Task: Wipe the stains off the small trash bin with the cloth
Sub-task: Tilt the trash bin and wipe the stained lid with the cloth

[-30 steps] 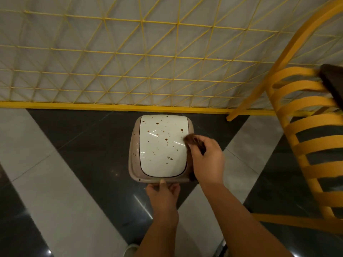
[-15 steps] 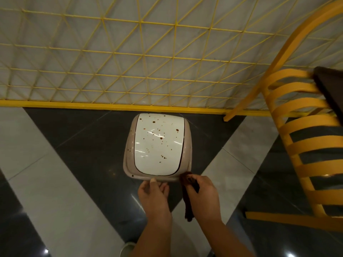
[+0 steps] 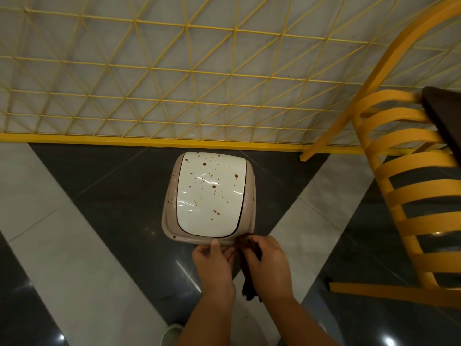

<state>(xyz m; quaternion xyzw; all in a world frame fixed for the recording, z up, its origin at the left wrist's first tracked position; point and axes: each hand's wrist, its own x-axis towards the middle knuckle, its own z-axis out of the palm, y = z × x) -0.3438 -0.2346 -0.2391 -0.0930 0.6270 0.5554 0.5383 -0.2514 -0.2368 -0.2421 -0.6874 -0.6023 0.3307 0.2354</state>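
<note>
Small trash bin (image 3: 209, 196) stands on the dark floor tile (image 3: 119, 191), just short of the yellow grid fence (image 3: 174, 96) — open floor to its left, a yellow slatted chair (image 3: 409, 196) to its right. Its spotted white lid (image 3: 210, 193) runs lengthwise away from the person. At the near rim, the left hand (image 3: 215, 264) grips the edge — the right hand (image 3: 268, 263) clutches the brown cloth (image 3: 248, 270) against the near-right corner.

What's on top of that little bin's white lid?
Brown stain spots are scattered across the white lid of the small trash bin. Nothing else rests on it. The closed lid hides the inside.
</note>
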